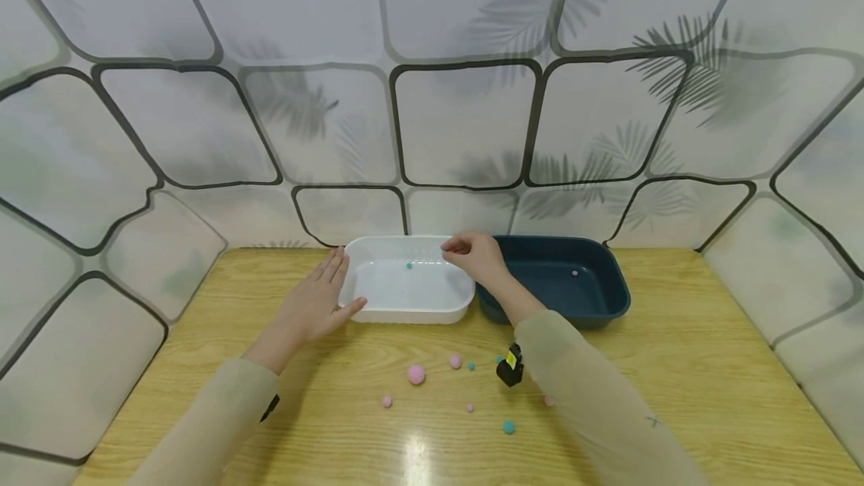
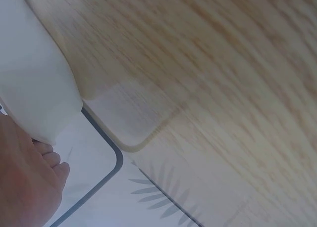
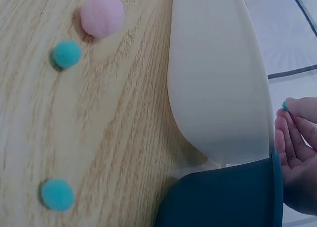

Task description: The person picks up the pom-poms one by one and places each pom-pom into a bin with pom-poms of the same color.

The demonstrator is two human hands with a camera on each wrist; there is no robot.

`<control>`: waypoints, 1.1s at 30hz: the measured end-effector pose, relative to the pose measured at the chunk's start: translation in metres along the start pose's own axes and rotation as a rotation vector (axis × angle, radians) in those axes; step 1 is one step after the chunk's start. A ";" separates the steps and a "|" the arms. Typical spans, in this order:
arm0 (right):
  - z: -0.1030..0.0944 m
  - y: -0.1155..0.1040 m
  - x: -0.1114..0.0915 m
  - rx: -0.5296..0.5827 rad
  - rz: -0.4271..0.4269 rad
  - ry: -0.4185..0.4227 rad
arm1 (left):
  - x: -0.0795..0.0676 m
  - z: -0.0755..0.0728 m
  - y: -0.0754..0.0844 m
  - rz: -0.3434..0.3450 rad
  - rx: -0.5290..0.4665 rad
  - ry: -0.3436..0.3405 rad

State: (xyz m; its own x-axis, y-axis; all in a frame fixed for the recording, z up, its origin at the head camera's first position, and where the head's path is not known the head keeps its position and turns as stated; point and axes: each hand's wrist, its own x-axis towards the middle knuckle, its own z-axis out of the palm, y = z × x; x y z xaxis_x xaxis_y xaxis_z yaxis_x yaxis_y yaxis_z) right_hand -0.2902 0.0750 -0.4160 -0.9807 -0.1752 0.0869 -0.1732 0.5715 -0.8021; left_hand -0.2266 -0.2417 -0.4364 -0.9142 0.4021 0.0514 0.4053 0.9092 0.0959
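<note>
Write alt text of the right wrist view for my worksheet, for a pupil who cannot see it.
At the right edge, a right hand pinches a small teal ball beyond the rim of a white tray, with a dark blue tray at the bottom. On the wood-grain table at left lie a pink ball and two teal balls.

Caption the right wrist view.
Right hand pinching a small teal pompom over the white tray, dark blue tray alongside.
</note>
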 end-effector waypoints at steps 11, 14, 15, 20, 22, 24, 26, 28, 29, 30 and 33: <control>-0.001 0.000 0.000 -0.001 0.025 0.015 | 0.002 0.002 -0.002 0.002 0.011 -0.006; -0.003 0.000 -0.001 0.022 0.027 0.015 | 0.002 0.001 -0.001 0.003 0.012 -0.004; -0.004 0.001 -0.001 0.030 0.025 0.016 | 0.002 0.001 -0.001 0.004 0.011 -0.004; -0.009 0.003 -0.007 0.065 0.012 0.010 | 0.001 -0.001 0.000 0.004 0.008 -0.005; -0.012 0.003 -0.010 0.076 0.013 0.001 | 0.002 -0.001 0.000 0.005 0.009 -0.003; -0.014 0.004 -0.014 0.085 0.015 -0.014 | 0.002 -0.001 -0.001 0.005 0.011 0.001; -0.018 0.003 -0.018 0.096 0.020 -0.030 | 0.002 0.000 -0.001 0.005 0.013 0.002; -0.023 0.003 -0.022 0.105 0.023 -0.043 | 0.002 0.001 -0.002 0.001 0.016 -0.001; -0.025 0.003 -0.024 0.110 0.028 -0.050 | 0.002 0.001 -0.002 0.001 0.015 -0.002; -0.027 0.002 -0.026 0.111 0.033 -0.057 | 0.002 0.001 -0.002 -0.001 0.013 -0.006; -0.033 0.002 -0.033 0.113 0.037 -0.074 | 0.001 0.001 -0.002 -0.006 0.010 -0.016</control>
State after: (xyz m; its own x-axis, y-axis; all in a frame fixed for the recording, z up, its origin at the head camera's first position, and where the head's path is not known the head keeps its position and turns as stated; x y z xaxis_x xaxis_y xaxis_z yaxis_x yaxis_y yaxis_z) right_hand -0.2610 0.1087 -0.4010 -0.9761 -0.2166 0.0151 -0.1211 0.4851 -0.8660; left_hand -0.2285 -0.2425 -0.4379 -0.9167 0.3981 0.0350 0.3997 0.9126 0.0863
